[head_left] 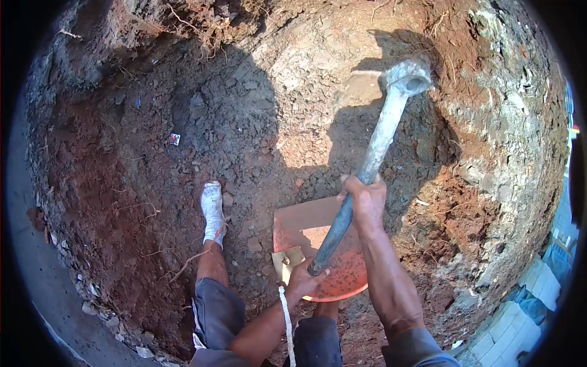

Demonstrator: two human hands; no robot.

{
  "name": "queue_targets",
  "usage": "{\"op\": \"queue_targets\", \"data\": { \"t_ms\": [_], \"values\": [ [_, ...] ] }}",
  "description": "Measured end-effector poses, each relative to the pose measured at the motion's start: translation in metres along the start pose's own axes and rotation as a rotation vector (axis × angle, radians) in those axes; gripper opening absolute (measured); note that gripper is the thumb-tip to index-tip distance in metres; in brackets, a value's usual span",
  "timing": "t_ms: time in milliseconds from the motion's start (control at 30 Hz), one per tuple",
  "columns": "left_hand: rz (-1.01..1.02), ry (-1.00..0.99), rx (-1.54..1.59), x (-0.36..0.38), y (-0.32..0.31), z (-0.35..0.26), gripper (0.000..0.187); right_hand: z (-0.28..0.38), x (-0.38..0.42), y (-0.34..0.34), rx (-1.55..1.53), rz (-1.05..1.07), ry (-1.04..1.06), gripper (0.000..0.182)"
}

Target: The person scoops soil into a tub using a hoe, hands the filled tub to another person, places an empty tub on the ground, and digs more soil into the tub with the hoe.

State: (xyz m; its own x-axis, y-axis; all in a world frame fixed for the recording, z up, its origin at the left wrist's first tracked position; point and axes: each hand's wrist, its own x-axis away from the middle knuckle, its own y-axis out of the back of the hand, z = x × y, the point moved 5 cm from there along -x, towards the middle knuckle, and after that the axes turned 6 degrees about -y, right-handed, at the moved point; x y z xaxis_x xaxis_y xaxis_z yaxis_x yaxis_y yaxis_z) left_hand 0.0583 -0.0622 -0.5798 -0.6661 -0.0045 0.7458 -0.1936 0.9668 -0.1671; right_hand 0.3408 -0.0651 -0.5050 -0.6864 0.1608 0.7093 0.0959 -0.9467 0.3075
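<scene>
My right hand (367,199) is wrapped round the middle of the shaft of a long-handled digging hoe (382,131). Lower down, my left hand (302,281) is closed on the dark butt end of the same shaft. The hoe slants up and away to the right, its pale, dirt-caked socket over the soil; its blade blends into the ground behind. Beneath the shaft lies an orange-red scoop-shaped pan (342,275), dusted with dirt, between my legs. A tan scrap (285,262) sits at its left rim, close to my left hand.
Broken reddish-brown soil (244,122) with roots surrounds me. An earth bank (501,147) rises at the right. My left foot in a dirty white sock (212,205) stands on the soil. A white cord (287,327) hangs near my left wrist. Pale blocks (507,336) lie at lower right.
</scene>
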Motion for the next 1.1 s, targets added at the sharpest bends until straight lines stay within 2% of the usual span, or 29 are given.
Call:
{"op": "queue_targets", "data": {
  "t_ms": [67,100,133,167,200,233,300,333,367,400,433,467,500,533,600,667,767,867,967,1067,1100],
  "values": [
    [0.052,-0.035,0.134,-0.043,0.020,-0.075,0.032,0.087,0.008,-0.008,-0.065,0.061,0.272,0.017],
    [0.045,-0.154,0.005,-0.076,0.027,-0.097,0.033,0.130,0.005,-0.009,-0.029,0.080,0.363,0.021],
    [-0.044,-0.469,-0.024,-0.098,0.039,-0.164,0.033,0.174,0.001,-0.010,0.033,0.029,0.511,0.015],
    [0.056,-0.401,-0.133,-0.134,0.043,-0.186,0.036,0.208,-0.014,-0.015,-0.010,0.072,0.685,0.015],
    [0.067,-0.413,-0.109,-0.162,0.052,-0.221,0.035,0.237,-0.024,-0.025,-0.068,0.054,0.735,0.015],
    [0.086,-0.421,-0.089,-0.183,0.055,-0.242,0.034,0.259,-0.048,-0.032,-0.081,0.019,0.730,0.027],
    [0.078,-0.395,-0.003,-0.212,0.056,-0.228,0.032,0.250,-0.092,-0.045,-0.007,-0.044,0.760,0.029],
    [0.070,-0.386,0.032,-0.223,0.060,-0.218,0.031,0.229,-0.106,-0.058,0.076,-0.069,0.803,0.019],
    [0.111,-0.203,-0.035,-0.226,0.064,-0.170,0.027,0.178,-0.136,-0.071,0.141,-0.064,0.648,0.017],
    [0.103,-0.004,-0.023,-0.205,0.074,-0.105,0.027,0.100,-0.173,-0.078,0.367,-0.168,0.341,0.018],
    [0.088,0.206,-0.004,-0.166,0.082,-0.043,0.026,0.008,-0.177,-0.096,0.251,-0.097,0.186,0.017],
    [-0.002,0.217,-0.038,-0.131,0.094,-0.006,0.030,-0.047,-0.170,-0.102,0.217,-0.127,0.082,0.016],
    [-0.089,0.189,-0.094,-0.126,0.116,-0.017,0.033,-0.055,-0.163,-0.116,0.152,-0.166,0.007,0.015],
    [-0.074,0.238,-0.129,-0.139,0.120,-0.023,0.034,-0.042,-0.176,-0.124,0.147,-0.125,-0.009,0.015],
    [0.019,0.435,-0.213,-0.110,0.117,-0.034,0.036,-0.038,-0.167,-0.112,0.154,-0.083,-0.150,0.015],
    [0.025,0.340,-0.183,-0.112,0.115,-0.054,0.041,-0.029,-0.184,-0.110,0.130,-0.085,-0.160,0.015],
    [0.021,0.332,-0.123,-0.098,0.126,-0.079,0.045,-0.023,-0.183,-0.117,0.118,-0.076,-0.225,0.013],
    [0.052,0.349,-0.076,-0.092,0.145,-0.067,0.046,-0.025,-0.172,-0.126,0.118,-0.100,-0.236,0.014],
    [0.019,0.340,-0.199,-0.067,0.160,-0.100,0.048,-0.039,-0.158,-0.126,0.070,-0.114,-0.255,0.015],
    [0.028,0.411,-0.246,-0.041,0.160,-0.106,0.052,-0.039,-0.129,-0.126,0.065,-0.091,-0.294,0.015],
    [0.041,0.375,-0.240,-0.036,0.158,-0.114,0.056,-0.037,-0.128,-0.127,0.071,-0.081,-0.310,0.015]
  ]
}}
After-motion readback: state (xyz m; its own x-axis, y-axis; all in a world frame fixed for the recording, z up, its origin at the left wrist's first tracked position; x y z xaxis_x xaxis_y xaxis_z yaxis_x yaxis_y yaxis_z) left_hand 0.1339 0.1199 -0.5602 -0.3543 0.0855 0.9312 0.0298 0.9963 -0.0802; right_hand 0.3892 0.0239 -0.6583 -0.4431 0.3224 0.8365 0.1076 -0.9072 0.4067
